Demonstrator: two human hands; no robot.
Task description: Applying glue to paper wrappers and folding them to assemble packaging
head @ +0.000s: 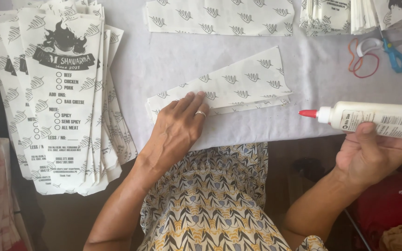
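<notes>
Matt printed paper sheets (238, 86); glossy, probably plastic glue bottle (373, 120); smooth white table covering (164, 60).

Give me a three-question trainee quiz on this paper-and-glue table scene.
1. True or false: the left hand presses flat on the folded patterned paper sheets.
2. What does the right hand hold?
A. blue-handled scissors
B. white glue bottle with red tip
C. red rubber bands
3. Which side of the white table carries the stack of printed paper bags?

Key: 1 true; 2 B; 3 the person's left.
</notes>
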